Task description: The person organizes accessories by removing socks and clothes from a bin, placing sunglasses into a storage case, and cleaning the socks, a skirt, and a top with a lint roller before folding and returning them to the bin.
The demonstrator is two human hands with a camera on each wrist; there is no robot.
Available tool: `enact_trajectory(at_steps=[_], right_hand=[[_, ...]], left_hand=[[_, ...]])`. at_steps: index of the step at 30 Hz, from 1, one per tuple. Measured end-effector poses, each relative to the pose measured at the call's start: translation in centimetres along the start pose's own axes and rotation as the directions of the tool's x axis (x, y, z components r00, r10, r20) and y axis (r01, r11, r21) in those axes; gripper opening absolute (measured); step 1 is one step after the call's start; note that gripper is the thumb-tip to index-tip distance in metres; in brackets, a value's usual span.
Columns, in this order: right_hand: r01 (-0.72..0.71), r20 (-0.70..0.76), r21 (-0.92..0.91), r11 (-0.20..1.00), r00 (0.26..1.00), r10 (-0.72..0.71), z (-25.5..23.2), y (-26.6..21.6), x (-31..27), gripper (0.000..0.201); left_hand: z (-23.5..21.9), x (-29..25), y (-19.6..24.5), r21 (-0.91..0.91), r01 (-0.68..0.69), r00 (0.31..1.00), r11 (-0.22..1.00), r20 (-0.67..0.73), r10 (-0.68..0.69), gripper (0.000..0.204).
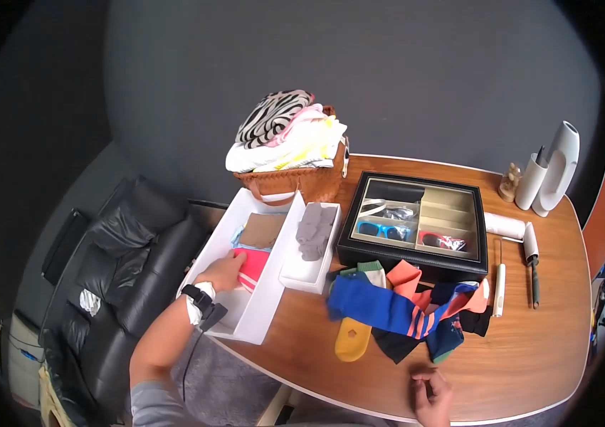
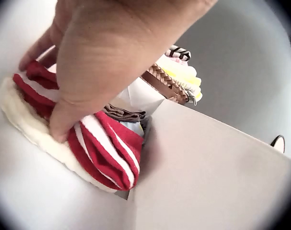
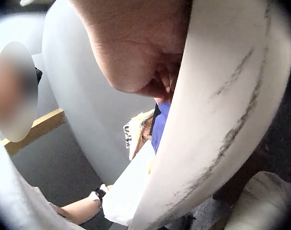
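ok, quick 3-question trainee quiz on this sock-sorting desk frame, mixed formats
1. True or false: the left hand presses on a red-and-white striped folded sock inside the white rectangular organiser bin.
2. What lies in the narrow white tray beside it? A) grey folded cloth B) sunglasses C) lint roller
3. Fill in: the right hand rests on the ___ tabletop, holding nothing.

Key: 1 true; 2 A; 3 wooden

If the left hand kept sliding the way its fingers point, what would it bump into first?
The left hand already presses the red-and-white striped socks. Pushing on, it would probably meet the brown folded cloth farther along the same white tray, though depth is hard to judge.
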State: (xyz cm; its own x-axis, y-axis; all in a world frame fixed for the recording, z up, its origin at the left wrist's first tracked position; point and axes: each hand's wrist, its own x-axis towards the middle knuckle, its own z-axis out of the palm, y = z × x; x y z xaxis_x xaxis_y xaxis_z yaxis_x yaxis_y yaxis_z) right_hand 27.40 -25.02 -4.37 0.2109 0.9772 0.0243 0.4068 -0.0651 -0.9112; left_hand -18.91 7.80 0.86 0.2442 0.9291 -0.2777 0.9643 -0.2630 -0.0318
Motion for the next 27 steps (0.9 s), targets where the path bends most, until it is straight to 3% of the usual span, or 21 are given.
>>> enact_trajectory(at_steps=[2,3,6,10,11,12,14,15,17,18,20,22,24,25,26,27], right_hand=[[0.054,-0.008,0.017,0.998,0.998,-0.054,0.0,-0.1,0.4,0.012],[0.08,-0.014,0.027,0.996,0.997,-0.08,0.0,-0.1,0.4,0.012],[0.089,-0.018,0.029,0.996,0.996,-0.088,0.0,0.1,0.3,0.012],[0.095,-0.021,0.029,0.995,0.995,-0.094,0.0,-0.1,0.4,0.012],[0.092,-0.022,0.035,0.995,0.996,-0.092,0.0,-0.2,0.4,0.012],[0.091,-0.022,0.04,0.995,0.996,-0.09,0.0,-0.4,0.4,0.012],[0.104,-0.02,0.037,0.994,0.994,-0.104,0.0,-0.4,0.5,0.013],[0.111,-0.017,0.034,0.993,0.994,-0.111,0.0,-0.5,0.5,0.013],[0.105,0.014,0.093,0.99,0.994,-0.107,0.1,-0.8,0.6,0.016],[0.096,0.024,0.117,0.988,0.995,-0.1,0.1,-0.9,0.5,0.017],[-0.083,0.097,0.388,0.918,0.994,0.049,0.9,-3.4,0.0,0.025],[0.103,0.002,0.456,0.884,0.993,-0.117,1.9,-7.4,0.3,0.031],[0.472,-0.219,0.272,0.839,0.879,-0.424,3.3,-9.7,1.5,0.032],[0.411,-0.1,0.249,0.877,0.911,-0.399,3.7,-9.7,1.1,0.036],[0.394,-0.028,0.252,0.884,0.916,-0.4,3.3,-9.3,0.9,0.04],[0.377,0.044,0.253,0.891,0.916,-0.4,2.9,-8.9,0.7,0.045]], left_hand=[[-0.4,0.7,-0.5,-0.008,0.0,1.0,1.0,-0.001,0.0,0.048],[-0.5,0.6,-1.2,-0.081,-0.106,0.986,0.991,-0.14,0.094,0.028],[-2.3,0.2,-2.7,-0.184,-0.085,0.982,0.979,-0.18,0.052,0.023],[-5.4,-2.2,-1.9,-0.434,-0.023,0.913,0.901,-0.375,-0.158,0.023],[-6.1,-3.0,-1.0,-0.481,-0.165,0.845,0.861,-0.519,-0.128,0.023],[-6.2,-3.3,-0.8,-0.676,-0.213,0.834,0.705,-0.502,-0.228,0.023],[-6.3,-4.0,-0.8,-0.912,-0.31,0.822,0.269,-0.399,-0.407,0.026],[-7.8,-5.7,1.8,-0.921,-0.385,0.83,0.062,-0.375,-0.414,0.027],[-8.4,-8.3,5.1,-0.888,-0.442,0.838,-0.122,-0.361,-0.41,0.032],[-8.4,-9.6,7.0,-0.86,-0.461,0.846,-0.218,-0.352,-0.401,0.035],[-7.8,-12.7,12.0,-0.879,-0.41,0.88,-0.243,-0.311,-0.359,0.036],[-4.9,-15.2,16.6,-0.874,-0.309,0.949,-0.375,-0.256,-0.185,0.039],[-2.7,-17.0,22.3,-0.916,-0.102,0.993,-0.387,-0.072,-0.092,0.044],[-0.4,-17.4,24.6,-0.923,-0.029,0.999,-0.383,-0.012,-0.045,0.05],[3.2,-17.0,25.7,-0.937,-0.066,0.985,-0.343,-0.116,0.127,0.062],[6.8,-16.6,26.2,-0.955,-0.197,0.962,-0.222,-0.232,0.141,0.069]])
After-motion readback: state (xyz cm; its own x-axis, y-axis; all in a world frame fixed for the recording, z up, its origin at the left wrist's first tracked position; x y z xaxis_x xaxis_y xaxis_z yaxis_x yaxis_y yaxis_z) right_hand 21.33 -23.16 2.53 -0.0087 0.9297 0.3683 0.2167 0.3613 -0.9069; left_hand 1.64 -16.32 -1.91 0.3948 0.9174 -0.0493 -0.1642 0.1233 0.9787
